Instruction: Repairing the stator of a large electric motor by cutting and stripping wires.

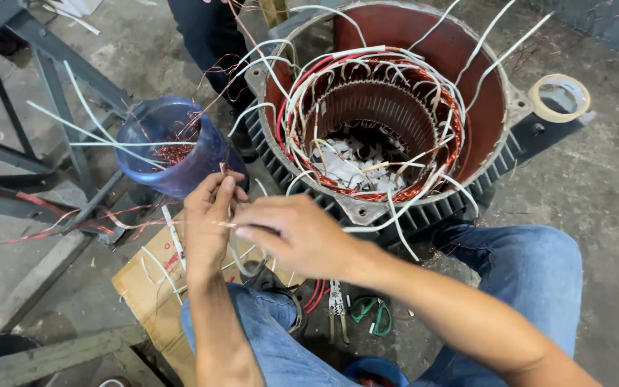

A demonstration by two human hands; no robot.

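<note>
A thin copper wire (225, 224) is pinched between the closed left hand (208, 218) and closed right hand (291, 233) just before the motor stator (388, 115) (largely wound already), whose white-sleeved leads (424, 193) are judged still unconnected.

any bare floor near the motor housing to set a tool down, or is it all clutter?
Bare concrete right of the motor housing, beyond the tape roll and above the right knee. More at top left, between the metal frame and blue tub. Crowded: under both hands, left hand and right hand, with wires, pliers, cardboard.
</note>
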